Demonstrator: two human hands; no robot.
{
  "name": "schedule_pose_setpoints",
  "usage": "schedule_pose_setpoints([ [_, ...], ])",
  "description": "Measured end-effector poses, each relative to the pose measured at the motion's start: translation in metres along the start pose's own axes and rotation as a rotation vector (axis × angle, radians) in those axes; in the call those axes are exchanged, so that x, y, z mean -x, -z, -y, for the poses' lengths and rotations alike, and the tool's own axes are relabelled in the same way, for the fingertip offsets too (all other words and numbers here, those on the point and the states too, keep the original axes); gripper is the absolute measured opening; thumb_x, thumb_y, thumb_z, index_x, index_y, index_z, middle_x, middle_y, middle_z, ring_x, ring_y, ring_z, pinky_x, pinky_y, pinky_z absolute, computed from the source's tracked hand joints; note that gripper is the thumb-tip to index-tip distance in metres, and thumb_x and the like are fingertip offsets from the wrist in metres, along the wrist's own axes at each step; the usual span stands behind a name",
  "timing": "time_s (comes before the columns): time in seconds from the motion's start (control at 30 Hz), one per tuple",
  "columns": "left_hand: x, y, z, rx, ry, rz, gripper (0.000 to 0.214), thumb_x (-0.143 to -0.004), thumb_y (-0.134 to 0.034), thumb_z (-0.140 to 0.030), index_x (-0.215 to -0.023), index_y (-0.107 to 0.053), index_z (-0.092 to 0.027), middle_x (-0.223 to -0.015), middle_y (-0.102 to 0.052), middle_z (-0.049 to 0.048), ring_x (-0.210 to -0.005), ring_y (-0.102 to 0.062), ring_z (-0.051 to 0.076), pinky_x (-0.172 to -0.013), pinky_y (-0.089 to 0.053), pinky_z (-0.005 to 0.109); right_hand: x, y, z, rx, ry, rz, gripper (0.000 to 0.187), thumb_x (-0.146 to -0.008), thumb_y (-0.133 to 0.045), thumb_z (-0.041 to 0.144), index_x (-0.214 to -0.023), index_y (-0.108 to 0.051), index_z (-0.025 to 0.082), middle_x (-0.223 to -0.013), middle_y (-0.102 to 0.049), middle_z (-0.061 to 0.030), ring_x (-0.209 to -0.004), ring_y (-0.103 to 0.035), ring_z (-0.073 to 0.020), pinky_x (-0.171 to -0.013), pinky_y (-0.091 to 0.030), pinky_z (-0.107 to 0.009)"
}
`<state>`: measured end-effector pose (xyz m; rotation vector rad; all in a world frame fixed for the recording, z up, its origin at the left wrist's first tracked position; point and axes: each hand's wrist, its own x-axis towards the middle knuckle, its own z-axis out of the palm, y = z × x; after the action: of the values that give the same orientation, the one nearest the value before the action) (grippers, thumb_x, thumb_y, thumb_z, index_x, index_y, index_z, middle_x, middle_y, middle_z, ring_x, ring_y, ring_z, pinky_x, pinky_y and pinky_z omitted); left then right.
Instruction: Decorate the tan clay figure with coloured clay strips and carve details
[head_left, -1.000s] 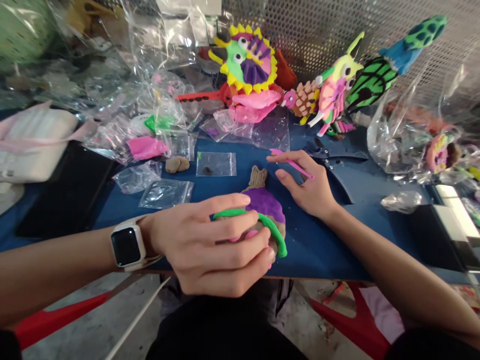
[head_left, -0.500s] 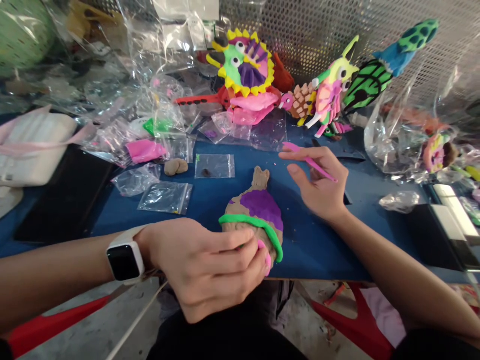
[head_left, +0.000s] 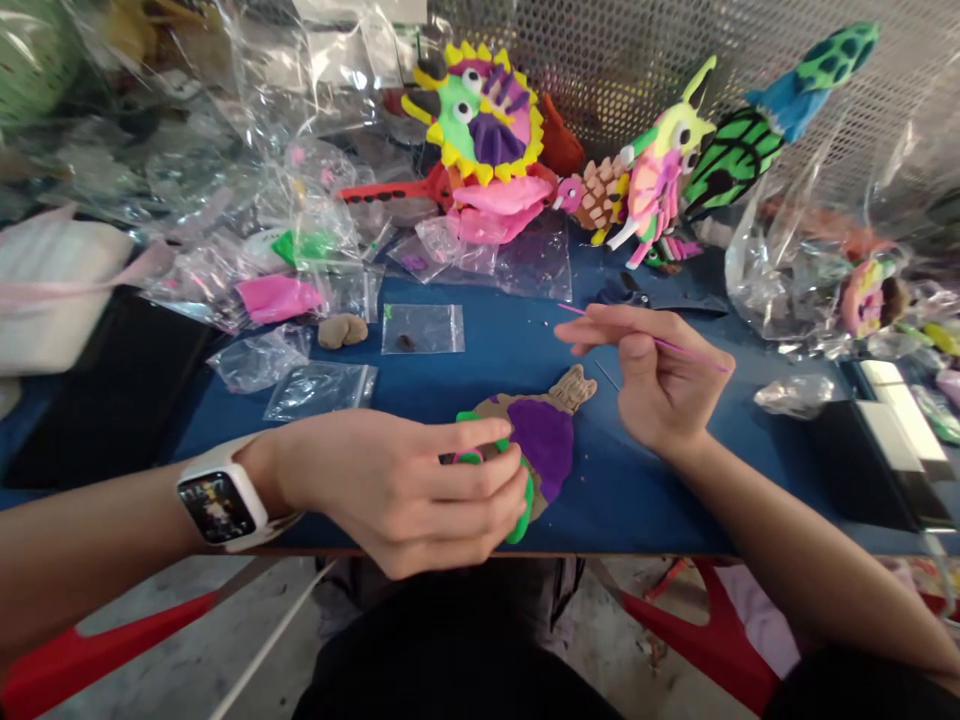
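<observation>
On the blue table lies a clay figure (head_left: 541, 440): brown clay with a purple patch, a green strip and a ridged brown end pointing up and to the right. My left hand (head_left: 420, 490), with a white watch on its wrist, curls its fingers over the figure's lower left part and grips it. The fingers hide much of that part; a bit of pink and green shows between them. To the right, my right hand (head_left: 660, 385) is raised off the table, holding a thin pink modelling tool (head_left: 694, 354) between thumb and fingers.
Small clear bags (head_left: 424, 330), a brown clay lump (head_left: 343, 330) and a pink clay packet (head_left: 279, 298) lie left of the figure. Colourful clay animals (head_left: 487, 130) line the back. A black tablet-like object (head_left: 105, 380) is at left, a dark box (head_left: 862, 460) at right.
The clay figure has turned, its ridged end swinging right. My left hand has shifted its hold on it. My right hand moved right, and the tool now shows edge-on. The watch screen lit up.
</observation>
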<state>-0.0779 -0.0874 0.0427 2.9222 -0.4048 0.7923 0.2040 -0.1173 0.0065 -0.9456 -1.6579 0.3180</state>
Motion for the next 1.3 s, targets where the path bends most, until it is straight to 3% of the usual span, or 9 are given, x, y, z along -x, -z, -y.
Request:
schedule_pose_setpoints([
  [0.1,0.009,0.005,0.008,-0.042,0.092,0.190,0.032,-0.109,-0.064,-0.016,-0.127,-0.084,-0.033,-0.138,-0.085,0.0012,-0.135,-0.079,0.023,-0.127,-0.062,0.040,-0.001,0.003,0.000,0.022,0.002,0.007,0.036,-0.119,-0.059,0.053,-0.120,-0.086,0.029,-0.080,-0.082,-0.0020,-0.067,-0.076,-0.0200,-0.067,-0.067,-0.038],
  [0.2,0.020,0.006,0.017,-0.144,0.213,0.380,0.052,-0.108,-0.060,-0.007,-0.147,-0.074,-0.039,-0.158,-0.075,-0.0024,-0.157,-0.064,0.022,-0.141,-0.045,0.048,-0.004,0.006,0.000,0.104,-0.042,0.046,0.042,-0.118,-0.059,0.058,-0.115,-0.088,0.027,-0.078,-0.078,-0.0030,-0.070,-0.074,-0.0207,-0.072,-0.066,-0.040],
  [0.27,0.026,0.005,0.022,-0.233,0.254,0.423,0.058,-0.108,-0.057,-0.003,-0.158,-0.067,-0.033,-0.168,-0.068,0.0012,-0.164,-0.057,0.025,-0.145,-0.037,0.055,-0.006,0.008,0.001,0.159,-0.077,0.079,0.044,-0.118,-0.058,0.058,-0.113,-0.089,0.027,-0.083,-0.079,-0.0040,-0.076,-0.075,-0.0214,-0.076,-0.066,-0.040],
  [0.4,0.035,-0.001,0.028,-0.310,0.281,0.340,0.056,-0.111,-0.050,0.001,-0.161,-0.062,-0.021,-0.168,-0.067,0.0103,-0.158,-0.063,0.032,-0.141,-0.037,0.066,-0.010,0.010,0.001,0.194,-0.109,0.138,0.042,-0.117,-0.062,0.057,-0.105,-0.088,0.028,-0.087,-0.081,-0.0043,-0.079,-0.077,-0.0214,-0.078,-0.066,-0.038],
  [0.57,0.037,-0.012,0.028,-0.077,0.448,0.121,0.042,-0.116,-0.053,-0.011,-0.149,-0.074,-0.025,-0.150,-0.079,0.0113,-0.144,-0.073,0.028,-0.134,-0.051,0.054,-0.009,0.010,0.003,0.208,-0.092,0.242,0.041,-0.118,-0.062,0.050,-0.093,-0.088,0.029,-0.076,-0.080,-0.0023,-0.074,-0.078,-0.0224,-0.076,-0.068,-0.040],
  [0.8,0.033,-0.020,0.029,0.269,0.649,-0.012,0.039,-0.118,-0.050,-0.015,-0.147,-0.075,-0.020,-0.148,-0.079,0.0137,-0.137,-0.076,0.025,-0.120,-0.063,0.039,-0.002,0.006,0.005,0.211,-0.163,0.306,0.038,-0.119,-0.059,0.041,-0.094,-0.082,0.026,-0.080,-0.083,-0.0025,-0.070,-0.081,-0.0198,-0.072,-0.069,-0.034],
  [0.97,0.031,-0.021,0.029,0.313,0.638,0.002,0.032,-0.117,-0.058,-0.019,-0.140,-0.079,-0.019,-0.145,-0.081,0.0125,-0.136,-0.077,0.025,-0.120,-0.062,0.039,-0.001,0.006,0.005,0.214,-0.120,0.349,0.013,-0.113,-0.070,0.033,-0.111,-0.082,0.026,-0.093,-0.086,-0.0024,-0.079,-0.083,-0.0193,-0.074,-0.069,-0.031],
  [1.13,0.031,-0.022,0.031,0.327,0.629,0.015,0.031,-0.117,-0.059,-0.024,-0.138,-0.082,-0.022,-0.142,-0.082,0.0122,-0.132,-0.078,0.026,-0.119,-0.063,0.042,0.002,0.006,0.005,0.192,-0.176,0.380,0.014,-0.114,-0.069,0.033,-0.111,-0.081,0.026,-0.095,-0.085,-0.0031,-0.078,-0.082,-0.0200,-0.072,-0.070,-0.033],
  [1.3,0.034,-0.024,0.031,0.307,0.567,0.022,0.036,-0.118,-0.061,-0.038,-0.146,-0.079,-0.022,-0.144,-0.080,0.0154,-0.136,-0.075,0.030,-0.120,-0.061,0.047,0.004,0.006,0.004,0.221,-0.074,0.397,0.017,-0.112,-0.066,0.023,-0.104,-0.080,0.028,-0.096,-0.087,-0.0038,-0.087,-0.082,-0.0236,-0.079,-0.071,-0.039],
])
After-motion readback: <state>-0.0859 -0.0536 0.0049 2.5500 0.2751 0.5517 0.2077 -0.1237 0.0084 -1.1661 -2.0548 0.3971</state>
